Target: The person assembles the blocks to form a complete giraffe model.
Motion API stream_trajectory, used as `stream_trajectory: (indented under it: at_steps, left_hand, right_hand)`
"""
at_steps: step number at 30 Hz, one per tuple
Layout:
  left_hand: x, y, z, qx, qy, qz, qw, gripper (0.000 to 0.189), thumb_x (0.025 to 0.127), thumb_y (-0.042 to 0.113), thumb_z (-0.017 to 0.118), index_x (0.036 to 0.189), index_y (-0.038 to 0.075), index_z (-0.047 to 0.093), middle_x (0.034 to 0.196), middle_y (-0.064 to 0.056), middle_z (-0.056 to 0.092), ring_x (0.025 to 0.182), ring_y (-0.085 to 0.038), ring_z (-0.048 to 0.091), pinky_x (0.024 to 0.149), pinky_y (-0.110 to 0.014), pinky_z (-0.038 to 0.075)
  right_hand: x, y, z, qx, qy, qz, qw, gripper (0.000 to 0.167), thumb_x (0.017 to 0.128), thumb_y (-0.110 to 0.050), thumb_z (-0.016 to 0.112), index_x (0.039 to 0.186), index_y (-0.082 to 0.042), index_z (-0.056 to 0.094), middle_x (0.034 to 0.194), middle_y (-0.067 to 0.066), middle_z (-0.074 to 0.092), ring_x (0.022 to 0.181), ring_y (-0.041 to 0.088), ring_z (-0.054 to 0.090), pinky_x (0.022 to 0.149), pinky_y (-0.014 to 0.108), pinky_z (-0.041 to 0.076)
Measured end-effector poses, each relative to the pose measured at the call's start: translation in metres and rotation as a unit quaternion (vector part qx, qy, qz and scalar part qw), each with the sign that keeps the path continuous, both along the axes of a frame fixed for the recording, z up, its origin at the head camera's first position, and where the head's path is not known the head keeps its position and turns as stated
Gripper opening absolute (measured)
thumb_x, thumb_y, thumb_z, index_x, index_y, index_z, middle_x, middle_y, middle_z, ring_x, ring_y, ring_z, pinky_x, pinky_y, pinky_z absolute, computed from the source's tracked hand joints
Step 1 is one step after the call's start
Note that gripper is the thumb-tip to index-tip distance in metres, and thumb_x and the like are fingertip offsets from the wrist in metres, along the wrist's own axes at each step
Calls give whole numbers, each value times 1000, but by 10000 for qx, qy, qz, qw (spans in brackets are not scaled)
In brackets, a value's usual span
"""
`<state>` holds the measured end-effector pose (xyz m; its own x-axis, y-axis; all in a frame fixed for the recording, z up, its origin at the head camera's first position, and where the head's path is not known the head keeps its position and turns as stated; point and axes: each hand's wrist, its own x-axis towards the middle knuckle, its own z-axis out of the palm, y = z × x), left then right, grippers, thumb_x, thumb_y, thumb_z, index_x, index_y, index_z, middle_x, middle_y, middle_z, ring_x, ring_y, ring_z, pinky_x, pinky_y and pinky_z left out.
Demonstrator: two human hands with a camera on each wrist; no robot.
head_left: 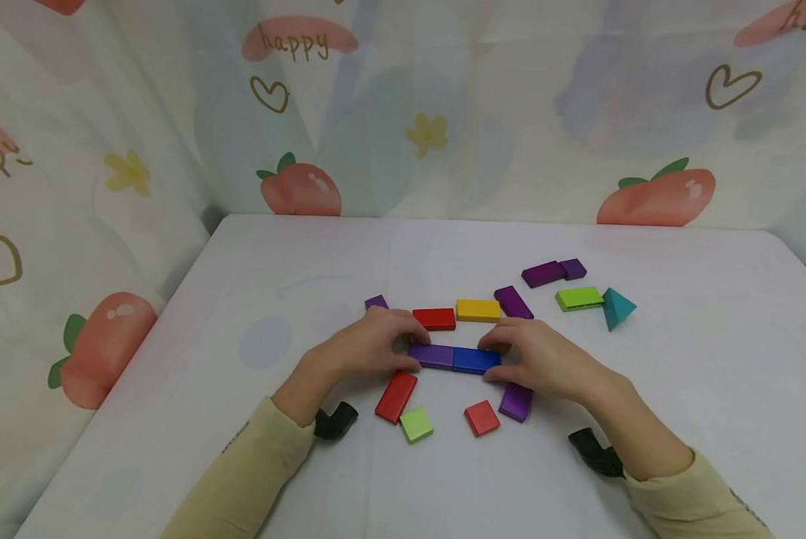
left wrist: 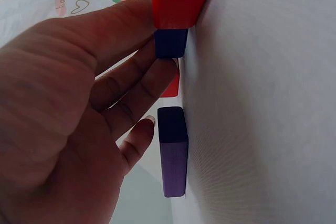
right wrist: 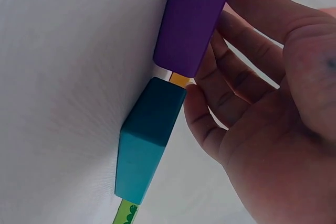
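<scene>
Near the middle of the table, a purple block (head_left: 432, 356) and a blue block (head_left: 476, 360) lie end to end in one straight row. My left hand (head_left: 374, 343) pinches the purple block's left end between thumb and fingers. At the other end, my right hand (head_left: 550, 359) pinches the blue block's right end. In the left wrist view a red block (left wrist: 181, 1) partly hides the thumb tip of the left hand (left wrist: 79, 93). A violet block (right wrist: 195, 22) covers the fingertips of the right hand (right wrist: 268, 93) in the right wrist view.
Behind the row lie a red block (head_left: 434, 320), a yellow block (head_left: 479, 311) and a dark purple block (head_left: 514, 302). A green block (head_left: 579, 299) and teal triangle (head_left: 618, 308) are farther right. Nearer me are a light green square (head_left: 416, 425) and red square (head_left: 482, 418).
</scene>
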<state>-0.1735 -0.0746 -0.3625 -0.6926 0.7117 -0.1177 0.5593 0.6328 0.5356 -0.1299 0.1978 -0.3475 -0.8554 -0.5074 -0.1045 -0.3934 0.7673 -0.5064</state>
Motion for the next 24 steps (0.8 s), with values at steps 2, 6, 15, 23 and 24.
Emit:
stream_trajectory:
  at_steps: [2, 6, 15, 23, 24]
  left_hand:
    - [0, 0, 0, 12, 8, -12, 10000, 36, 89, 20, 81, 123, 14, 72, 116, 3, 68, 108, -11, 59, 94, -25, 49]
    - [0, 0, 0, 34, 10, -31, 10000, 36, 88, 20, 81, 123, 14, 72, 116, 3, 68, 108, -11, 60, 94, -25, 49]
    - [0, 1, 1, -27, -26, 8, 10000, 37, 89, 20, 81, 124, 14, 71, 116, 3, 68, 109, -12, 59, 94, -26, 49]
    - [1, -1, 2, 29, -90, 118, 9999, 37, 88, 23, 81, 123, 15, 71, 115, 5, 67, 108, -11, 58, 91, -24, 50]
    - [1, -1, 2, 59, -68, 158, 9998, 37, 88, 24, 81, 123, 15, 71, 114, 5, 67, 107, -11, 58, 90, -23, 50]
  right_hand:
    - [0, 0, 0, 21, 3, -10, 10000, 34, 85, -24, 84, 115, -10, 74, 103, -3, 66, 100, 20, 62, 88, 43, 55]
    - [0, -1, 0, 46, -6, -30, 10000, 34, 85, -24, 84, 115, -10, 74, 103, -3, 66, 101, 21, 62, 88, 43, 55]
    - [0, 0, 1, 32, -9, -9, 10000, 34, 85, -25, 83, 115, -10, 74, 104, -3, 66, 101, 21, 62, 89, 44, 54]
    - [1, 1, 2, -20, 52, -73, 10000, 35, 87, -27, 82, 115, -10, 73, 102, -4, 67, 99, 20, 62, 87, 42, 55]
    - [0, 1, 3, -41, 75, -109, 9999, 35, 87, -27, 82, 116, -10, 72, 102, -4, 68, 99, 20, 62, 87, 42, 55]
